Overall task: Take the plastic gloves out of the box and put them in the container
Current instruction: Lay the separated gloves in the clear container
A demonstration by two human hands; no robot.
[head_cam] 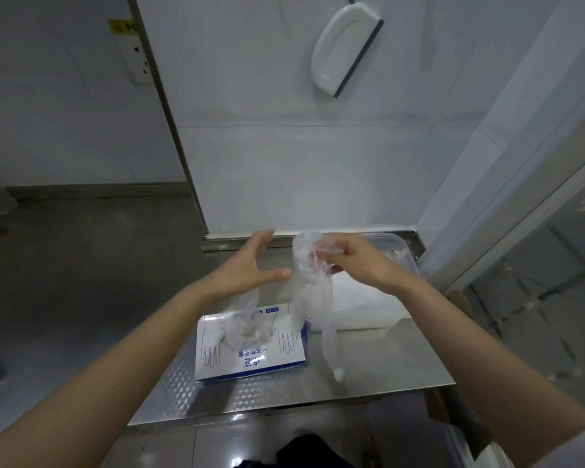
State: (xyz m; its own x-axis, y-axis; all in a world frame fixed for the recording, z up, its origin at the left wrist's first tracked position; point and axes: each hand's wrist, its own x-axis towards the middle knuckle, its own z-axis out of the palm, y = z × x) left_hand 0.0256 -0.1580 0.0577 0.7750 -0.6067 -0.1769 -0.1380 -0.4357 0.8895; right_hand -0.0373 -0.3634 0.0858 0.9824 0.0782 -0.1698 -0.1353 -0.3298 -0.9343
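Both forearms come in from the bottom, over the front edge of the steel table (pixel 368 366). Nearest on it is the glove box (pixel 250 361), white w/ blue print, lying flat. A crumpled tuft of clear film (pixel 244 324) pokes up out of its top opening.

Up a level, above and just past the box, the left hand (pixel 250 268) is released, fingers spread and straight, holding nothing. Its thumb tip sits right at the edge of the bunch; contact or not, can't tell.

The right hand (pixel 355 261) has the catch: fingertips pinched on the plastic gloves (pixel 304 261), a scrunched see-through wad. One long strand dangles past the box's right edge, down to approx. table level.

Behind-right of the box, under the right wrist, is the clear container (pixel 401 246). There's a whitish heap inside, contents unclear.

Further back is a tiled wall, w/ a white squeegee (pixel 345 49) hanging up top and a socket (pixel 137 59) far left.
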